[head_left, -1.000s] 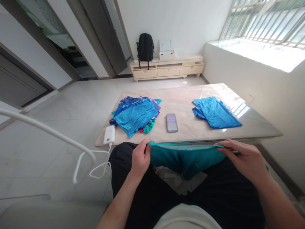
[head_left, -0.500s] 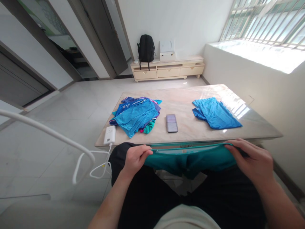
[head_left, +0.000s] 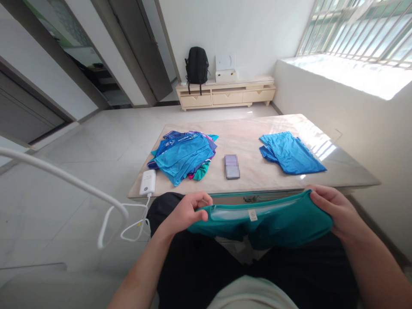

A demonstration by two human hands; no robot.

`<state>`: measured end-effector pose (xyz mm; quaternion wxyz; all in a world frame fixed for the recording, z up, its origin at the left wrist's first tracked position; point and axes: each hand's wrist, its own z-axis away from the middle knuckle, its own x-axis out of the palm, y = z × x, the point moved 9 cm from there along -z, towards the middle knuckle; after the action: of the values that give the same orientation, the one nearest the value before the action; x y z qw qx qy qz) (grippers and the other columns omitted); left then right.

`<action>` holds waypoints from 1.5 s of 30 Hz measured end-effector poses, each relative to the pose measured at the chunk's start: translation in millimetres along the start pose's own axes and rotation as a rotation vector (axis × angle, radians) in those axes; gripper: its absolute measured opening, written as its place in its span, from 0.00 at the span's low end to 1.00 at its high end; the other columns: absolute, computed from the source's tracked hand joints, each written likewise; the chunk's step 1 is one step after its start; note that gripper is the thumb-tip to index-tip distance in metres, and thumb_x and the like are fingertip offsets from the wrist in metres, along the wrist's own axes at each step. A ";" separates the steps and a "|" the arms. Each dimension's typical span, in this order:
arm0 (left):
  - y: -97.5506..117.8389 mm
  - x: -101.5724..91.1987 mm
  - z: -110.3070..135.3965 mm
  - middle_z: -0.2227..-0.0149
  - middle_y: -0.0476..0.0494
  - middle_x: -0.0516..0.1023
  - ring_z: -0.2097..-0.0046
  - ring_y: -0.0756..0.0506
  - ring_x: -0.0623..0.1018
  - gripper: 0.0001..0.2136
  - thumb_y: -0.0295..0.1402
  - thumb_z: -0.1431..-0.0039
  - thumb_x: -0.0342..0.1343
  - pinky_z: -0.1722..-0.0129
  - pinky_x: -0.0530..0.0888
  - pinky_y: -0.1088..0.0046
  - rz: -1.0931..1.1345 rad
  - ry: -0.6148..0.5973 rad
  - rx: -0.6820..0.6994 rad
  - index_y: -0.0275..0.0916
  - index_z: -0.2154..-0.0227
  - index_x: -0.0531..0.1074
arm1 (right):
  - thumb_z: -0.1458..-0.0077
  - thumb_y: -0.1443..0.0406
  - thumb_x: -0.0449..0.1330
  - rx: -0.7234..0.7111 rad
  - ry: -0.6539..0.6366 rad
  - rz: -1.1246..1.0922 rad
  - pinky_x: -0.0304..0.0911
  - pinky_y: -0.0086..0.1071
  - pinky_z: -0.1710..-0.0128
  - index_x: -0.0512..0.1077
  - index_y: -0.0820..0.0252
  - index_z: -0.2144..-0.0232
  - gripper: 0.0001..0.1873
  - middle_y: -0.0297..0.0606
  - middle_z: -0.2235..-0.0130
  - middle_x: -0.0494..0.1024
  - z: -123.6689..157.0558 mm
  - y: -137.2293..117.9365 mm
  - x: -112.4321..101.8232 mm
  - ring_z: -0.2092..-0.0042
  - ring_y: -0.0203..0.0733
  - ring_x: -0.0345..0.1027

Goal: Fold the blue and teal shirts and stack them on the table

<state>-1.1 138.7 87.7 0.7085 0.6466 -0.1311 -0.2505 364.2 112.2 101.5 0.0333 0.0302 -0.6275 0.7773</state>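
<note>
A teal garment (head_left: 273,221) with a small white tag at its waistband is stretched over my lap, just in front of the table's near edge. My left hand (head_left: 186,210) pinches its left end, fingers closed on the fabric. My right hand (head_left: 331,206) grips its right end, fingers curled round the edge. On the marble table (head_left: 251,128) lie a pile of blue and multicoloured garments (head_left: 183,154) at the left and a folded blue garment (head_left: 291,152) at the right.
A phone (head_left: 231,166) lies in the table's middle and a white power bank (head_left: 148,181) at its near left corner, cable (head_left: 135,221) hanging down. A white curved tube (head_left: 64,178) crosses the left. A low cabinet (head_left: 225,92) with a black backpack (head_left: 196,64) stands at the far wall.
Both hands turned the teal garment's waistband up toward me, so its white tag and inside now show. My left hand shifted slightly down and right; the right hand pulled in a little.
</note>
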 end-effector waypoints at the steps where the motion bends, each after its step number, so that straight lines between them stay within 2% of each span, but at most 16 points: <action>1: -0.2 0.0 1.0 0.75 0.53 0.69 0.73 0.51 0.64 0.28 0.59 0.52 0.68 0.73 0.60 0.77 -0.073 -0.001 -0.004 0.36 0.66 0.73 | 0.49 0.49 0.72 -0.003 0.016 0.006 0.57 0.27 0.80 0.75 0.58 0.73 0.20 0.34 0.78 0.68 0.3 -1.0 -1.8 0.78 0.34 0.59; 3: 3.1 -5.7 2.5 0.71 0.49 0.75 0.70 0.50 0.69 0.20 0.51 0.43 0.67 0.69 0.65 0.76 -0.247 0.072 0.024 0.36 0.66 0.76 | 0.48 0.50 0.71 -0.043 0.034 0.094 0.60 0.28 0.78 0.75 0.57 0.70 0.18 0.35 0.76 0.72 0.9 -5.6 -5.0 0.76 0.36 0.62; 6: 15.0 -13.5 4.9 0.70 0.49 0.77 0.68 0.49 0.72 0.13 0.43 0.33 0.59 0.65 0.67 0.75 -0.437 0.244 0.151 0.38 0.68 0.77 | 0.47 0.49 0.70 -0.191 0.090 0.394 0.63 0.29 0.74 0.77 0.56 0.63 0.19 0.36 0.71 0.76 2.8 -17.8 -9.0 0.72 0.39 0.66; 11: 26.9 -10.6 16.3 0.60 0.44 0.79 0.56 0.45 0.77 0.12 0.36 0.28 0.53 0.53 0.71 0.72 -0.472 0.585 0.389 0.38 0.67 0.74 | 0.41 0.51 0.65 -0.409 0.233 0.765 0.65 0.30 0.68 0.74 0.54 0.62 0.15 0.33 0.67 0.77 12.9 -29.8 2.2 0.68 0.39 0.70; 15: 12.6 -2.0 25.0 0.71 0.49 0.74 0.68 0.49 0.75 0.13 0.34 0.26 0.49 0.65 0.70 0.77 -0.536 0.849 0.355 0.38 0.68 0.71 | 0.36 0.51 0.59 -0.468 0.303 0.905 0.64 0.30 0.67 0.73 0.54 0.60 0.14 0.35 0.66 0.79 19.1 -26.6 10.4 0.66 0.41 0.73; 17: 11.6 2.6 28.8 0.74 0.50 0.74 0.73 0.50 0.74 0.12 0.33 0.26 0.49 0.69 0.68 0.77 -0.646 0.926 0.395 0.38 0.66 0.72 | 0.35 0.51 0.59 -0.535 0.366 0.967 0.64 0.31 0.66 0.74 0.54 0.59 0.14 0.36 0.66 0.80 24.5 -29.6 8.7 0.65 0.43 0.76; 20: 21.6 9.9 29.4 0.75 0.49 0.78 0.76 0.49 0.76 0.11 0.32 0.26 0.50 0.72 0.67 0.76 -0.888 0.885 0.562 0.37 0.64 0.74 | 0.33 0.52 0.57 -0.663 0.510 1.090 0.64 0.31 0.67 0.76 0.56 0.60 0.15 0.37 0.69 0.81 36.7 -40.3 3.6 0.68 0.44 0.78; 23: 30.4 10.3 23.5 0.74 0.46 0.81 0.75 0.48 0.79 0.12 0.35 0.26 0.49 0.72 0.68 0.75 -0.985 0.659 0.692 0.37 0.62 0.75 | 0.31 0.53 0.56 -0.736 0.578 1.211 0.63 0.32 0.69 0.78 0.56 0.61 0.17 0.38 0.69 0.83 43.0 -46.6 2.1 0.71 0.42 0.77; 25: 35.6 7.0 20.7 0.72 0.46 0.83 0.73 0.48 0.80 0.12 0.39 0.26 0.50 0.69 0.71 0.76 -0.912 0.490 0.739 0.37 0.60 0.75 | 0.31 0.52 0.56 -0.710 0.527 1.218 0.64 0.32 0.68 0.79 0.56 0.61 0.18 0.38 0.68 0.84 38.1 -43.2 -0.4 0.70 0.43 0.78; 27: 40.2 4.2 19.3 0.71 0.47 0.84 0.72 0.49 0.81 0.13 0.43 0.29 0.54 0.68 0.73 0.77 -0.808 0.359 0.756 0.39 0.60 0.75 | 0.33 0.51 0.57 -0.630 0.417 1.132 0.67 0.32 0.66 0.80 0.55 0.59 0.18 0.38 0.65 0.85 27.7 -34.1 -6.4 0.67 0.45 0.80; 31: 41.3 2.0 16.1 0.71 0.48 0.83 0.70 0.49 0.81 0.10 0.41 0.35 0.62 0.65 0.75 0.76 -0.674 0.219 0.717 0.40 0.61 0.74 | 0.38 0.51 0.62 -0.497 0.145 0.907 0.71 0.32 0.62 0.82 0.51 0.57 0.15 0.35 0.59 0.86 10.1 -15.9 -11.0 0.60 0.47 0.81; 33: 38.6 -0.6 14.7 0.70 0.48 0.83 0.68 0.48 0.81 0.07 0.38 0.34 0.62 0.63 0.75 0.76 -0.661 0.230 0.689 0.40 0.62 0.75 | 0.39 0.52 0.63 -0.472 0.076 0.873 0.72 0.32 0.60 0.82 0.51 0.60 0.14 0.34 0.60 0.86 7.8 -14.1 -9.2 0.60 0.47 0.80; 36: 35.0 -5.2 15.4 0.69 0.47 0.84 0.67 0.48 0.82 0.05 0.35 0.30 0.57 0.63 0.75 0.77 -0.680 0.342 0.678 0.40 0.61 0.76 | 0.39 0.53 0.63 -0.479 0.064 0.894 0.71 0.32 0.59 0.81 0.51 0.62 0.12 0.34 0.62 0.84 10.1 -18.0 -3.1 0.62 0.45 0.78; 40: 28.3 -6.4 15.2 0.69 0.45 0.82 0.67 0.47 0.81 0.08 0.34 0.29 0.56 0.65 0.73 0.75 -0.726 0.576 0.584 0.39 0.63 0.76 | 0.37 0.56 0.61 -0.533 0.147 0.956 0.68 0.33 0.57 0.76 0.52 0.63 0.09 0.34 0.61 0.81 18.1 -23.5 5.6 0.61 0.43 0.76; 42: 24.6 -2.4 14.7 0.67 0.44 0.81 0.64 0.46 0.80 0.09 0.35 0.28 0.55 0.61 0.73 0.74 -0.698 0.648 0.522 0.39 0.65 0.76 | 0.37 0.55 0.61 -0.554 0.205 0.978 0.67 0.34 0.56 0.75 0.53 0.62 0.09 0.35 0.61 0.80 22.7 -24.6 8.1 0.61 0.44 0.75; 45: 21.2 2.6 17.9 0.65 0.43 0.79 0.62 0.45 0.78 0.13 0.36 0.27 0.50 0.58 0.73 0.72 -0.644 0.737 0.469 0.39 0.66 0.74 | 0.38 0.52 0.62 -0.532 0.310 1.005 0.65 0.33 0.62 0.74 0.53 0.62 0.13 0.34 0.64 0.79 27.9 -26.4 6.9 0.65 0.43 0.73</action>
<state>-4.1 122.9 110.5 0.4316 0.8400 0.2782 -0.1755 359.8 90.6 133.6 -0.2416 -0.3941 -0.7260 0.5091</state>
